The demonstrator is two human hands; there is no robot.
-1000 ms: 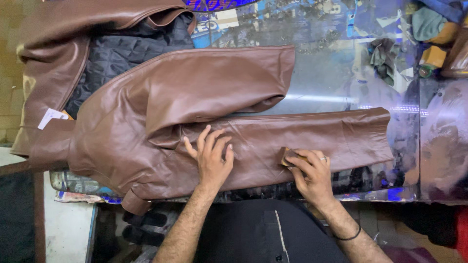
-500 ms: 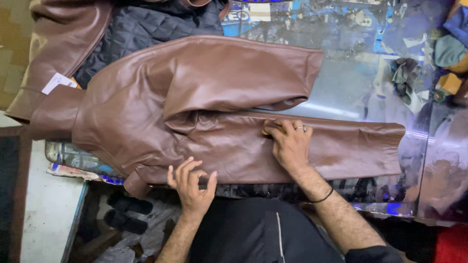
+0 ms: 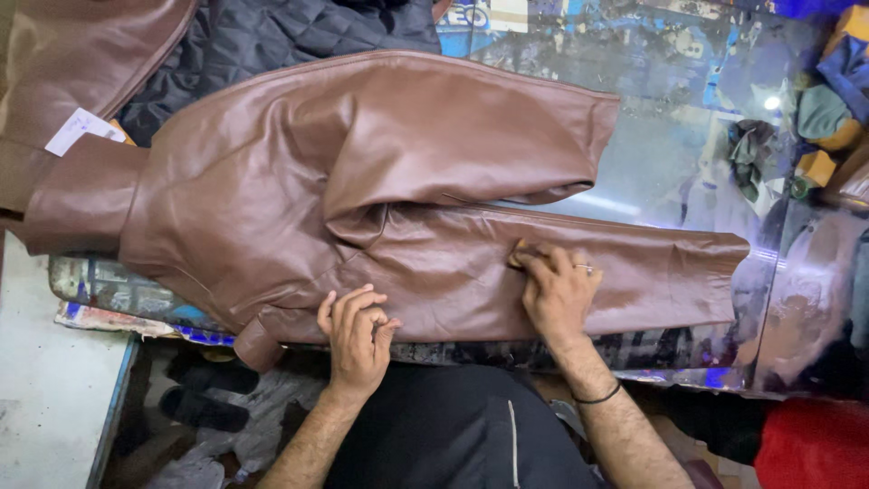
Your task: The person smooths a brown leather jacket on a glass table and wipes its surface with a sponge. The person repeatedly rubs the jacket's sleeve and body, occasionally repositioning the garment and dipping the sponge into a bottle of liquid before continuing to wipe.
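Right hand (image 3: 559,292) presses a small tan pad (image 3: 520,253) flat onto the brown leather jacket sleeve (image 3: 634,272), fingers closed over it. Left hand (image 3: 356,337), fingers curled, pins the sleeve's near edge, keeping the leather taut on the glass table (image 3: 661,145) beyond.

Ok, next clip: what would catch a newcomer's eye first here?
The brown leather jacket spread across the glass-topped table fills most of the view, its dark quilted lining showing at top left. The right hand presses a small tan pad onto the lower sleeve, while the left hand grips the jacket's near edge. Crumpled rags lie at far right.
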